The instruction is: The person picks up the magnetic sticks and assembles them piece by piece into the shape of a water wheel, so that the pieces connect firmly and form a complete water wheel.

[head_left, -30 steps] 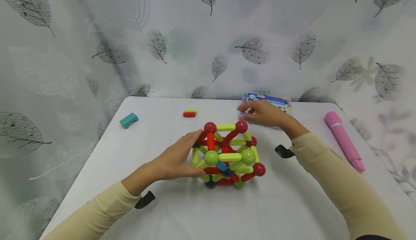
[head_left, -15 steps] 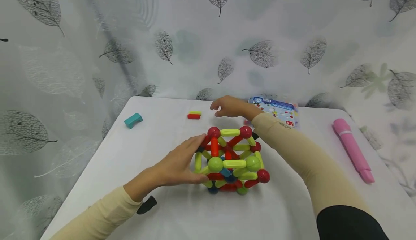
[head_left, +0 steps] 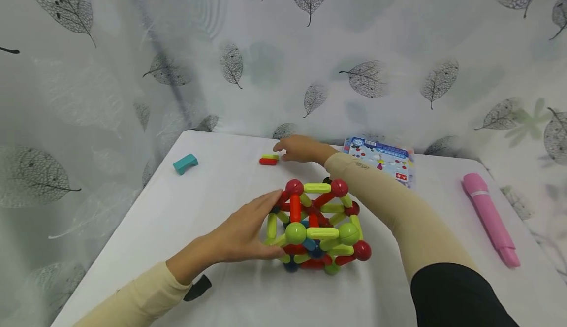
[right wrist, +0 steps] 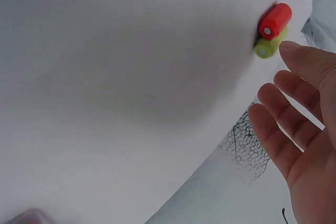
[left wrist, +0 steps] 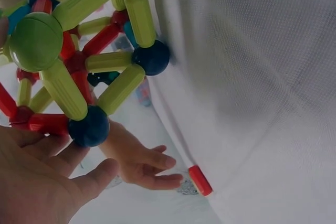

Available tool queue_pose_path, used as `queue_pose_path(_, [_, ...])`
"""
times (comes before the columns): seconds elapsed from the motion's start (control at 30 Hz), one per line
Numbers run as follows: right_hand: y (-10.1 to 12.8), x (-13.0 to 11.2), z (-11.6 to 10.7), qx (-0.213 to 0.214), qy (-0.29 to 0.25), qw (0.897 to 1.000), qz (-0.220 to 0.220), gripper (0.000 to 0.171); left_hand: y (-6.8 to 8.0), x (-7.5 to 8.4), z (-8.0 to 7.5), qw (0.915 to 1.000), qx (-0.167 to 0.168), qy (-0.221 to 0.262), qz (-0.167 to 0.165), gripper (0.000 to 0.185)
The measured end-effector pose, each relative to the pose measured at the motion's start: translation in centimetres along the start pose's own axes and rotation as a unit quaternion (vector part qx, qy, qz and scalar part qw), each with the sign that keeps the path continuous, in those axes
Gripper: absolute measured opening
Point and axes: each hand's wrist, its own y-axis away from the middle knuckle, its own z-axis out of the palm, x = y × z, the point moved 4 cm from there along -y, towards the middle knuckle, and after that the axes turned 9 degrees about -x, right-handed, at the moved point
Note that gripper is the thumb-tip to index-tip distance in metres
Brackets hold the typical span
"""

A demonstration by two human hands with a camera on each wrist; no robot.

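Note:
My left hand (head_left: 236, 231) holds the left side of a frame of magnetic rods and balls (head_left: 322, 233), thumb along the front and fingers behind. Red, yellow-green and blue pieces make up this frame, which stands on the table. Beyond it my right hand (head_left: 301, 148) reaches left with loosely bent fingers and nothing in them. Just by its fingertips lie a red rod (head_left: 267, 161) and a yellow-green rod (head_left: 271, 156), side by side. In the right wrist view the thumb is very near the yellow-green rod (right wrist: 264, 51); whether they touch I cannot tell.
A teal arched block (head_left: 185, 163) lies at the back left of the white table (head_left: 208, 189). Behind my right forearm is a printed packet (head_left: 381, 159). A thick pink marker-shaped object (head_left: 489, 218) lies along the right side. A leaf-print curtain (head_left: 274, 71) hangs behind.
My right hand has moved left from in front of the packet to beside the two rods. My left hand stays on the frame. The head view has shifted slightly.

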Motion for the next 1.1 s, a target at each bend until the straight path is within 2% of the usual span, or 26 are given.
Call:
queue_pose_path(0.2, [-1.0,-0.5,0.4,-0.005,0.015,1.000,-0.015,0.049,0.0,0.1,0.1,1.0000,0.000,0.006,0.007,0.113])
queue_pose_path(0.4, [-1.5,-0.7,1.4,-0.028,0.041,0.999,-0.018,0.044,0.1,0.2,0.1,0.9999,0.004,0.005,0.014,0.112])
queue_pose_path(0.63, [-1.4,-0.5,1.2,-0.002,0.037,0.999,-0.003,0.032,0.1,0.2,0.1,0.9999,0.002,0.005,0.013,0.111])
queue_pose_path(0.9, [-1.5,-0.3,1.2,0.016,0.071,0.997,0.003,0.021,0.1,0.2,0.1,0.9999,0.002,0.012,0.012,0.112])
queue_pose_path(1.0, [-1.3,-0.3,1.4,0.018,0.075,0.997,0.008,0.022,0.1,0.1,0.2,0.9999,-0.001,0.015,0.008,0.112])
queue_pose_path(1.1, [-1.1,-0.2,1.5,0.014,0.056,0.998,0.023,0.033,0.2,0.1,0.2,0.9999,-0.001,0.012,0.005,0.112])
